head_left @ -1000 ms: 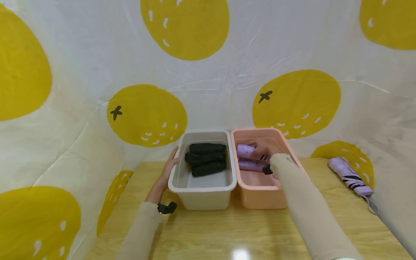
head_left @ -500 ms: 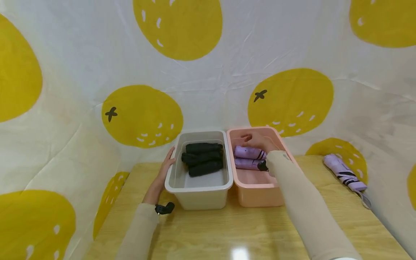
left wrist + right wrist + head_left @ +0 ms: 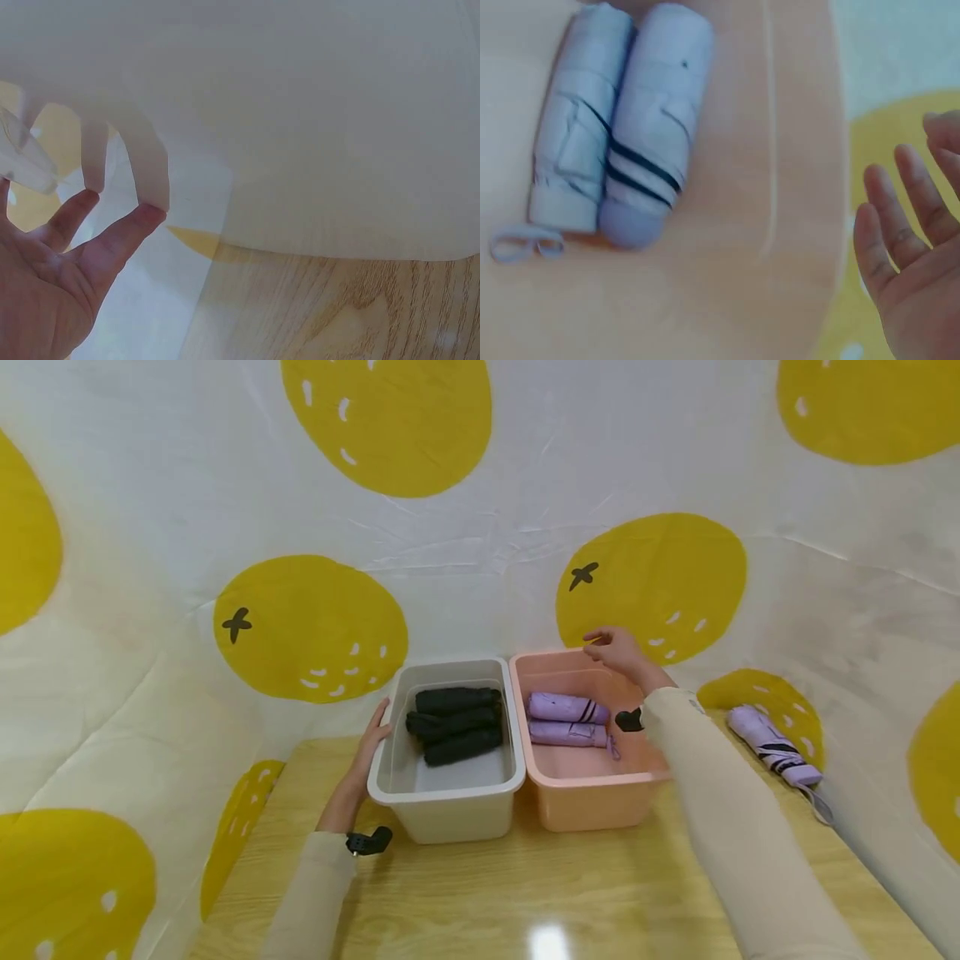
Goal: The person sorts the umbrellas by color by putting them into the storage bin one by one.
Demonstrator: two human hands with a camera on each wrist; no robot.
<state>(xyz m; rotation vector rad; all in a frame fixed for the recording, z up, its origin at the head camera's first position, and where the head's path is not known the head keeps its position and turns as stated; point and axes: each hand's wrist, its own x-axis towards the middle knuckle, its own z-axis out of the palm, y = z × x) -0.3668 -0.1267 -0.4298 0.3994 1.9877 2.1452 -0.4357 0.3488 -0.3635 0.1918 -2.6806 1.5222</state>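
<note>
My left hand (image 3: 369,750) touches the outer left wall of a white plastic bin (image 3: 453,795); in the left wrist view its fingertips meet the pale wall, fingers spread. Three folded black umbrellas (image 3: 459,722) lie stacked side by side inside that bin. Beside it stands a pink plastic bin (image 3: 592,782), holding two folded lilac umbrellas (image 3: 567,708) laid parallel. Over this bin's far right rim my right hand (image 3: 621,653) hovers with loosely bent fingers and holds nothing. Seen from the right wrist, the hand (image 3: 922,277) is apart from the lilac umbrellas (image 3: 656,112).
Another folded lilac umbrella (image 3: 772,745) with a wrist strap lies at the right end of the wooden table (image 3: 465,893). A white sheet with yellow fruit prints (image 3: 311,627) hangs right behind the bins and along both sides.
My right hand has let go of the upper lilac umbrella and risen out of the pink bin toward its far rim. The left hand stays at the white bin. The head view has turned slightly right.
</note>
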